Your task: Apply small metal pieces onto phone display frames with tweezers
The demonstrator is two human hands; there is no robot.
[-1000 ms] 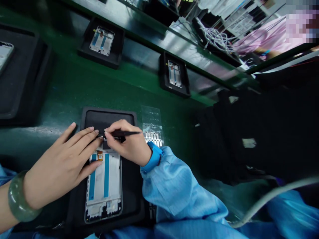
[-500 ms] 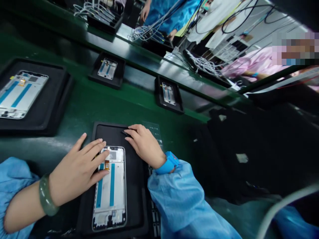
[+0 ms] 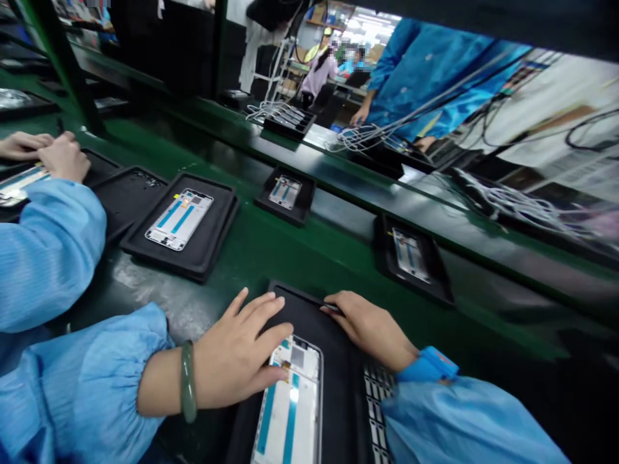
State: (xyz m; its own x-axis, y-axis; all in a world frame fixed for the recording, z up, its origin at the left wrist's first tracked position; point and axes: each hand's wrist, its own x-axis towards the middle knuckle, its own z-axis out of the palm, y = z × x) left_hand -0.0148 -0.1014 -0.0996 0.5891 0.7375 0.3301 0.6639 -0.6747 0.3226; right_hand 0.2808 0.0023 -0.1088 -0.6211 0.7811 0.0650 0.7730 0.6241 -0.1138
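The person's right hand (image 3: 370, 328) has its grip pressed together, the fingertips (image 3: 341, 299) pinching a thin dark tool (image 3: 333, 308). Only a short tip of the tool shows, and the rest is hidden by the hand. That tip sits just inside the upper edge of a matte black rectangular tray (image 3: 341, 399).

The person's left hand (image 3: 236, 354) is spread and pinches nothing, its fingers fanned out. Its thumb lies across the top end of a white phone frame with blue stripes and a silver rim (image 3: 290, 419). The frame lies in the black tray at about 7 o'clock from the right grip and 4 o'clock from the left hand. It touches the left hand and stands apart from the right.

A pale green stone bangle (image 3: 187, 381) circles the left wrist, and a bright blue wrist strap (image 3: 428, 364) circles the right. Both arms wear pale blue smock sleeves (image 3: 87, 380). At about 5 o'clock from the right hand, a sheet of small metal strips (image 3: 376, 403) shows beside the tray.

On the green worktop (image 3: 300, 258), at about 11 o'clock from the left hand, a second black tray (image 3: 213, 238) carries another striped frame (image 3: 178, 219). Farther left, a co-worker's hands (image 3: 62, 154) rest over a further tray. Smaller black trays (image 3: 285, 196) stand on a raised shelf, and white cable bundles (image 3: 512, 206) lie at about 2 o'clock.
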